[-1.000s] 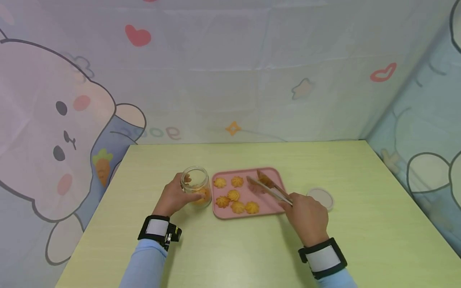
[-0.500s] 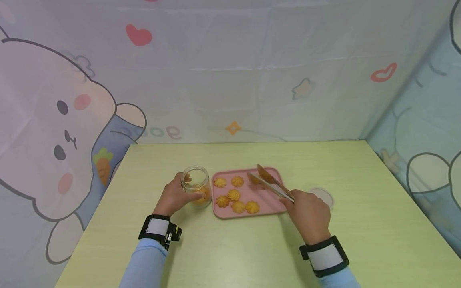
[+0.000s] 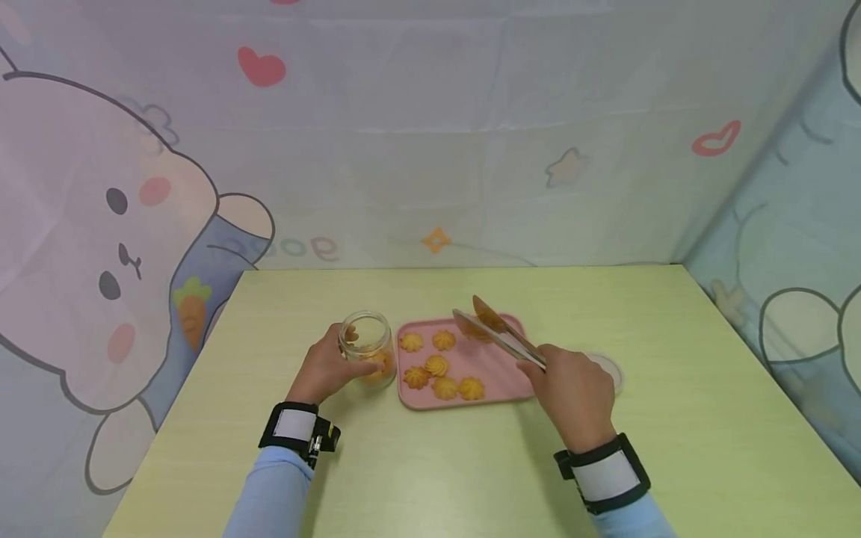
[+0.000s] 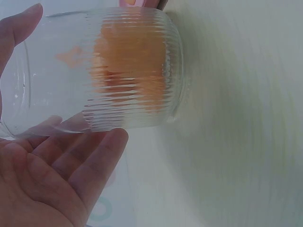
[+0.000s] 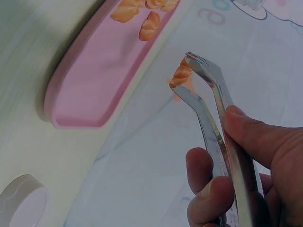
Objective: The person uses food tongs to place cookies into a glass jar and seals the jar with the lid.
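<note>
In the head view my left hand (image 3: pixel 329 368) holds a glass jar (image 3: pixel 389 357) at the tray's left. The left wrist view shows the ribbed jar (image 4: pixel 109 116) between thumb and fingers, with orange-brown cookies in its lower part. My right hand (image 3: pixel 575 392) grips metal tongs (image 3: pixel 506 342) over the tray's right half. Between the tong tips, in the right wrist view, a piped cookie (image 5: pixel 182 73) is pinched, raised off the tray. Several swirled golden cookies (image 3: pixel 437 365) lie on the pink tray (image 3: pixel 501 382), mostly towards its left.
A round whitish lid (image 3: pixel 610 371) lies right of the tray, partly behind my right hand; the right wrist view shows the lid (image 5: pixel 29 203) too. The pale table (image 3: pixel 430 478) ends at a printed cloth backdrop (image 3: pixel 403 172) behind.
My right hand has lifted the tongs, with the cookie between the tips, up from the tray's right side, and their tips have shifted slightly left. The left hand and jar stay put.
</note>
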Demonstrator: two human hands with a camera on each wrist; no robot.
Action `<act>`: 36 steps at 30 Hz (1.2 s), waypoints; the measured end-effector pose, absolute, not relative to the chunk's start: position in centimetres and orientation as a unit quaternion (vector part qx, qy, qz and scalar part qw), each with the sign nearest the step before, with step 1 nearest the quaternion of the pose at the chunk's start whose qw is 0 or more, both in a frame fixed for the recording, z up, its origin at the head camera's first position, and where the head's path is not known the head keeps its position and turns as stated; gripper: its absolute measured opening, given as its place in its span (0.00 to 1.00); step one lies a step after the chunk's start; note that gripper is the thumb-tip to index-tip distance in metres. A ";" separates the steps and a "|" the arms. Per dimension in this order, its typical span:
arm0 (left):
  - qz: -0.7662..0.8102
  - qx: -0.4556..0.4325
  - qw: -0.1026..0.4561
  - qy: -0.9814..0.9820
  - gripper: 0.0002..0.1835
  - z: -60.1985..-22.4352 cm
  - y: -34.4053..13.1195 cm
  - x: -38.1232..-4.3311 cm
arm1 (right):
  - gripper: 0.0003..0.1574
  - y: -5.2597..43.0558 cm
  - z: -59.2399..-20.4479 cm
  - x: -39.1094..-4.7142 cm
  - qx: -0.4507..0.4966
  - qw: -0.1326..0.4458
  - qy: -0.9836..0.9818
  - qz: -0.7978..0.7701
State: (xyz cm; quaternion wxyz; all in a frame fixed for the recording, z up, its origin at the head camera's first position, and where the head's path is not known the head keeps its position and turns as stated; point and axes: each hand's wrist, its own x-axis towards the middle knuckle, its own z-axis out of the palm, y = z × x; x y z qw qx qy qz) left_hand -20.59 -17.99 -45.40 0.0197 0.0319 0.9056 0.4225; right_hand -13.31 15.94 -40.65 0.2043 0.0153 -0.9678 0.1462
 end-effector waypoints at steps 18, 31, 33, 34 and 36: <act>0.423 0.023 0.023 0.906 0.45 -45.7 -18.1 -20.9 | 0.24 12.5 -36.7 -14.1 0.064 0.252 -0.957 0.132; 0.426 0.029 0.021 0.904 0.46 -45.4 -18.0 -20.6 | 0.20 9.5 -34.9 -14.0 0.093 0.236 -0.959 0.123; 0.428 0.029 0.021 0.903 0.46 -45.5 -18.0 -20.6 | 0.19 9.1 -34.8 -14.0 0.099 0.230 -0.960 0.122; 0.429 0.028 0.021 0.903 0.46 -45.5 -18.0 -20.6 | 0.19 8.8 -34.7 -14.0 0.101 0.228 -0.961 0.122; 0.431 0.027 0.022 0.902 0.46 -45.5 -18.0 -20.7 | 0.18 8.3 -34.7 -14.0 0.108 0.226 -0.961 0.120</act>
